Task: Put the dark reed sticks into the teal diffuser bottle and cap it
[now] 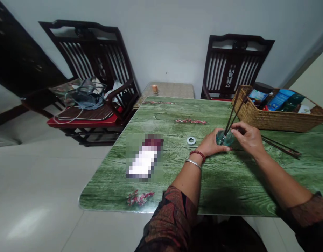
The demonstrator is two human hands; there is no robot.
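A small greenish glass bottle (228, 140) stands at the right half of the table. My left hand (211, 142) is wrapped round its left side. Dark thin reed sticks (232, 111) rise from the bottle's mouth, leaning right. At the bottle's right rim, my right hand (246, 136) has its thumb and fingers pinched together, close to the sticks. Whatever lies between those fingertips is too small to make out. More dark sticks (280, 146) lie on the table to the right, partly behind my right hand. Left of my left hand lies a silvery ring (191, 141).
A woven basket (284, 120) with bottles and packets stands at the back right of the green table (171, 171). A blurred-out phone-like object (144, 159) lies on the left. Dark wooden chairs (98, 59) stand behind, one holding bags (89, 94).
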